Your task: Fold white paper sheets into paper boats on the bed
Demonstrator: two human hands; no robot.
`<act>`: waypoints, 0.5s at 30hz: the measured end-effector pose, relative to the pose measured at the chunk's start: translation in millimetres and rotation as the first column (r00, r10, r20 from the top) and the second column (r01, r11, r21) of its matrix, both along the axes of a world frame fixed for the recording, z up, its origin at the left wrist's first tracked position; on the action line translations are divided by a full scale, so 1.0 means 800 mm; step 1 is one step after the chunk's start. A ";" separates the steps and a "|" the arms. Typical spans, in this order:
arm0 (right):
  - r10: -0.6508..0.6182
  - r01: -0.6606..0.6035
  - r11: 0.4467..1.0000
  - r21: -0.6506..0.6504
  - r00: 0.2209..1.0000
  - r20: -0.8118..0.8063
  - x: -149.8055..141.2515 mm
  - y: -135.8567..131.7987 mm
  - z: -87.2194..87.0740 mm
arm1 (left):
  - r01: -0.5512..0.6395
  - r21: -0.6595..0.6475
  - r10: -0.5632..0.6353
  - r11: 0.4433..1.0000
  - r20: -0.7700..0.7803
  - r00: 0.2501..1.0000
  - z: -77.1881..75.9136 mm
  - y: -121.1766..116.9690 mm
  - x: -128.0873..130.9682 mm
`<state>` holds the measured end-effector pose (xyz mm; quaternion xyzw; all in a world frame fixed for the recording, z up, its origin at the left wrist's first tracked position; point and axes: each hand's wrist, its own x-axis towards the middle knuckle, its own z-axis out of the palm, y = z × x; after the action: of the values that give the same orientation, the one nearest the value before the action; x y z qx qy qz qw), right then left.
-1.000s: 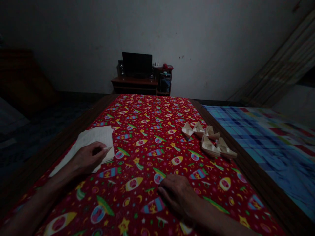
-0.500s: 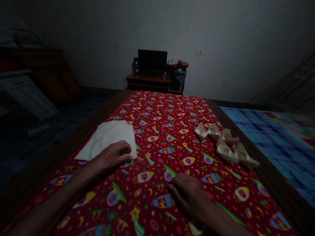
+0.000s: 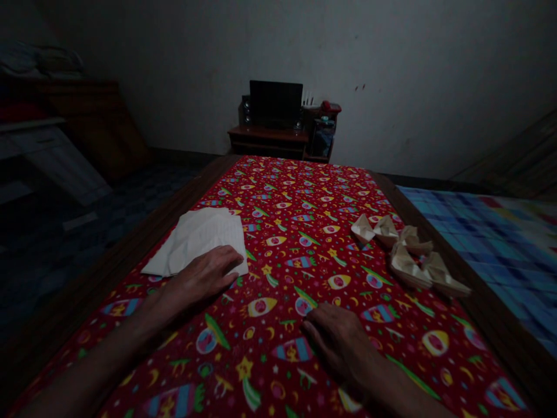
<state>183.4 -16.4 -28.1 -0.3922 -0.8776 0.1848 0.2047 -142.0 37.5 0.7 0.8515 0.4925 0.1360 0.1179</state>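
Observation:
My left hand (image 3: 211,268) lies palm down on the near right corner of a fanned stack of white paper sheets (image 3: 206,229). Its fingers are loosely bent, the thumb apart from them, and no sheet is gripped. On the red patterned tablecloth (image 3: 270,293) rests my right hand (image 3: 337,332), fingers curled in and nothing visible in them. Several folded paper boats (image 3: 411,268) of pale paper stand in a cluster at the table's right side, beyond my right hand.
Dark wooden table edges (image 3: 474,278) border the cloth. A blue checked sheet (image 3: 461,226) spreads to the right. Past the table's far end, a desk (image 3: 267,134) carries a monitor (image 3: 275,104), speakers and a red telephone (image 3: 331,107). A wooden cabinet (image 3: 87,125) stands at left.
The camera view has shifted slightly, so everything sits a little further right. My left hand's fingers have straightened slightly over the paper corner. My right hand stays in place on the cloth.

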 end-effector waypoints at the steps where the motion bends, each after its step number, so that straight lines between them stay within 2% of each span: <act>1: 0.001 -0.001 1.000 0.006 1.000 -0.001 -0.001 0.000 0.001 | -0.016 0.009 0.016 1.000 -0.014 1.000 0.005 -0.003 0.005; 4: -0.001 0.002 1.000 0.018 1.000 -0.009 -0.002 -0.001 0.004 | -0.045 0.031 0.047 0.999 -0.070 0.996 0.016 -0.012 0.025; 7: 0.006 -0.006 1.000 0.009 1.000 -0.015 -0.001 -0.001 0.003 | -0.075 0.048 0.080 0.996 -0.100 0.992 0.017 -0.015 0.038; 10: 0.006 -0.006 1.000 0.004 1.000 -0.011 0.000 -0.001 0.002 | -0.073 0.049 0.074 0.996 -0.030 0.997 0.010 -0.011 0.036; 15: 0.007 -0.007 1.000 0.010 1.000 -0.001 0.001 -0.001 0.001 | -0.064 -0.047 0.070 0.997 0.131 0.989 0.001 0.000 0.021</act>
<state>184.4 -17.3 -27.1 -0.3881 -0.8798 0.1811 0.2064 -125.1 37.5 1.5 0.8209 0.5146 0.1853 0.1640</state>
